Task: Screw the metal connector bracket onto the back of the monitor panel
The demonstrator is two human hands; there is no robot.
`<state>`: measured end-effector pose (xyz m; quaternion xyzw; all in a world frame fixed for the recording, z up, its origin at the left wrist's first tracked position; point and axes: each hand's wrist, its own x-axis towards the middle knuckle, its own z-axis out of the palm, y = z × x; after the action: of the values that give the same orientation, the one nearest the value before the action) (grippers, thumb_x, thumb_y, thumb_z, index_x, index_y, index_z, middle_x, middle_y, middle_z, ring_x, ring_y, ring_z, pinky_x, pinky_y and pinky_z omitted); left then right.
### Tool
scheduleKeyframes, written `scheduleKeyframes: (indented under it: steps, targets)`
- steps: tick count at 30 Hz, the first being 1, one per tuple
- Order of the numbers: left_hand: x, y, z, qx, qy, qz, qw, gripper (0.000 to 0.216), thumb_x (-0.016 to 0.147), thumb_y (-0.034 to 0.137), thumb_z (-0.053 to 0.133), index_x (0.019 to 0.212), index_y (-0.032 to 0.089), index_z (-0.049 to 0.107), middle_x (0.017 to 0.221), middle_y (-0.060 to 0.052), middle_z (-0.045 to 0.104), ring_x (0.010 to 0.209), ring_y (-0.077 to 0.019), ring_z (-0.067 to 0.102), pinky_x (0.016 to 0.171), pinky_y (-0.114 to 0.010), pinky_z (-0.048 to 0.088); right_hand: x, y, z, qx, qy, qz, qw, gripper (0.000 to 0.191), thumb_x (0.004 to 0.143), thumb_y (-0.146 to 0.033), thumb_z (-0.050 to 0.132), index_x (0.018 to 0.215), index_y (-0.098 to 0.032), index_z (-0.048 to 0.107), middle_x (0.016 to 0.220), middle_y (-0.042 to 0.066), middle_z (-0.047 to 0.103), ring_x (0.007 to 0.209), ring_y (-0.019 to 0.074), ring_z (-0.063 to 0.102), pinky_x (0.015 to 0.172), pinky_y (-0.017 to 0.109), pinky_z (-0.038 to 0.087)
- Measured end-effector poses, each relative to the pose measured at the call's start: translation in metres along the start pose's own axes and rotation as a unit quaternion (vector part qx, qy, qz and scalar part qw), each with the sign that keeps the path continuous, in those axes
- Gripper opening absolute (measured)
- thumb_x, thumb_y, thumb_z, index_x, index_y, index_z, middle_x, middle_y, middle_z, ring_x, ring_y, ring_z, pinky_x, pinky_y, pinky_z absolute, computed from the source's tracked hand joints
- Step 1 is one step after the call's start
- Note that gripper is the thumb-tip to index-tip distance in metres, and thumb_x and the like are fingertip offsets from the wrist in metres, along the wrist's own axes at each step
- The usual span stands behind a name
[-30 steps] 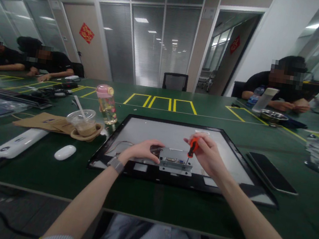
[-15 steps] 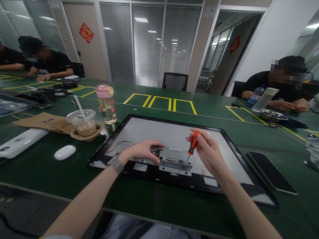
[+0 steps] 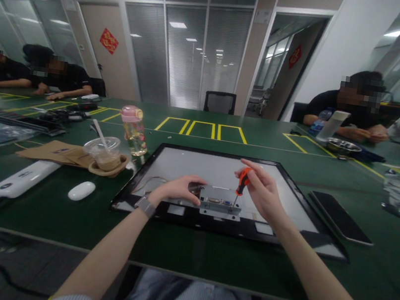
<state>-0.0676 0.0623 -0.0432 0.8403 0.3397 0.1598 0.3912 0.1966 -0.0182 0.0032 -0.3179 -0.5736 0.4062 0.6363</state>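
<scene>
A monitor panel (image 3: 182, 165) lies face down on the green table, its grey metal back showing inside a black frame. Near its front edge sits a small metal board cover (image 3: 220, 203) with connector ports. My left hand (image 3: 179, 188) rests curled on the left end of that cover, holding it down; a watch is on the wrist. My right hand (image 3: 263, 192) pinches an orange-handled screwdriver (image 3: 242, 180), held upright with its tip on the cover's right part.
A white mouse (image 3: 81, 190), a white power strip (image 3: 20, 179), a plastic cup with straw (image 3: 104, 151) and a pink-capped bottle (image 3: 133, 130) stand left. A dark phone (image 3: 340, 216) lies right. Other people sit at the far left and far right.
My right hand's fingers have shifted around the screwdriver handle, which sits slightly higher than a second ago. My left hand and the panel have stayed put.
</scene>
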Motion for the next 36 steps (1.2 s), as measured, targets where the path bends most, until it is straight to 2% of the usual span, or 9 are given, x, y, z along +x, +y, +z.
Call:
scheduleKeyframes:
  steps: [4,8,13,15,22,24,27,31,36]
  targets:
    - [0.0004,-0.0015,0.0005,-0.002,0.000,-0.003,1.000,0.077,0.065,0.043,0.086,0.135,0.024,0.059,0.141,-0.009,0.056,0.129,-0.0290,0.053,0.113,-0.043,0.038,-0.0002,0.0017,0.0033,0.013,0.000,-0.025,1.000,0.023,0.086,-0.051,0.068,0.094,-0.030,0.075,0.083,0.002,0.070,0.084,0.0197,0.066,0.085,0.039,0.055]
    - [0.0012,-0.0025,0.0012,0.000,0.003,-0.005,1.000,0.076,0.065,0.043,0.086,0.134,0.025,0.059,0.141,-0.009,0.057,0.129,-0.0294,0.053,0.114,-0.043,0.037,-0.0001,0.0028,0.0017,-0.010,0.025,-0.039,0.999,0.017,0.076,-0.046,0.079,0.081,-0.030,0.076,0.087,0.001,0.068,0.088,0.0201,0.065,0.091,0.042,0.054]
    - [0.0011,-0.0013,0.0006,0.005,-0.001,-0.013,1.000,0.076,0.066,0.043,0.085,0.134,0.025,0.059,0.142,-0.008,0.056,0.129,-0.0293,0.052,0.113,-0.042,0.038,-0.0004,0.0001,-0.0010,-0.014,0.011,-0.011,1.000,0.023,0.081,-0.045,0.074,0.100,-0.030,0.075,0.087,0.001,0.071,0.085,0.0200,0.066,0.086,0.041,0.055]
    - [0.0008,-0.0005,0.0004,0.006,-0.002,-0.013,1.000,0.076,0.066,0.044,0.085,0.134,0.025,0.059,0.142,-0.008,0.056,0.129,-0.0294,0.053,0.112,-0.042,0.038,-0.0005,-0.0008,-0.0001,0.007,0.003,-0.011,1.000,0.024,0.084,-0.046,0.071,0.101,-0.031,0.074,0.085,0.001,0.071,0.085,0.0201,0.067,0.086,0.041,0.055]
    - [0.0010,0.0016,0.0007,0.007,0.006,-0.002,1.000,0.077,0.063,0.043,0.087,0.133,0.024,0.060,0.139,-0.009,0.058,0.128,-0.0292,0.053,0.112,-0.042,0.038,0.0005,0.0017,0.0003,0.001,0.023,-0.028,0.999,0.015,0.074,-0.043,0.080,0.078,-0.030,0.075,0.089,0.001,0.067,0.090,0.0203,0.064,0.088,0.039,0.053]
    - [0.0011,0.0015,0.0005,0.008,0.005,-0.002,1.000,0.076,0.063,0.042,0.087,0.133,0.024,0.061,0.139,-0.009,0.058,0.128,-0.0293,0.053,0.112,-0.042,0.038,0.0010,0.0034,-0.0021,-0.014,0.026,-0.019,0.999,0.016,0.075,-0.043,0.080,0.083,-0.030,0.076,0.088,0.001,0.068,0.086,0.0197,0.065,0.084,0.039,0.054]
    - [0.0009,0.0010,0.0001,0.012,0.006,-0.003,1.000,0.076,0.064,0.043,0.086,0.133,0.024,0.060,0.141,-0.009,0.057,0.129,-0.0296,0.053,0.112,-0.042,0.038,0.0012,0.0054,-0.0045,-0.037,0.017,-0.024,0.999,0.024,0.084,-0.048,0.070,0.097,-0.029,0.074,0.087,0.002,0.070,0.084,0.0198,0.066,0.080,0.038,0.055]
    - [0.0004,0.0012,0.0000,0.012,0.005,-0.004,1.000,0.077,0.064,0.042,0.086,0.134,0.023,0.060,0.141,-0.009,0.057,0.130,-0.0302,0.052,0.113,-0.043,0.038,-0.0014,0.0058,-0.0019,-0.118,0.020,-0.095,0.988,0.026,0.096,-0.046,0.053,0.105,-0.028,0.069,0.087,0.002,0.070,0.080,0.0191,0.065,0.074,0.037,0.054]
    - [0.0002,0.0020,0.0000,0.010,0.004,-0.004,1.000,0.076,0.065,0.042,0.086,0.134,0.023,0.059,0.142,-0.010,0.056,0.129,-0.0300,0.053,0.113,-0.043,0.038,-0.0069,0.0072,0.0035,-0.204,0.038,-0.162,0.965,0.024,0.099,-0.039,0.050,0.111,-0.029,0.067,0.097,0.005,0.071,0.088,0.0214,0.066,0.081,0.040,0.053]
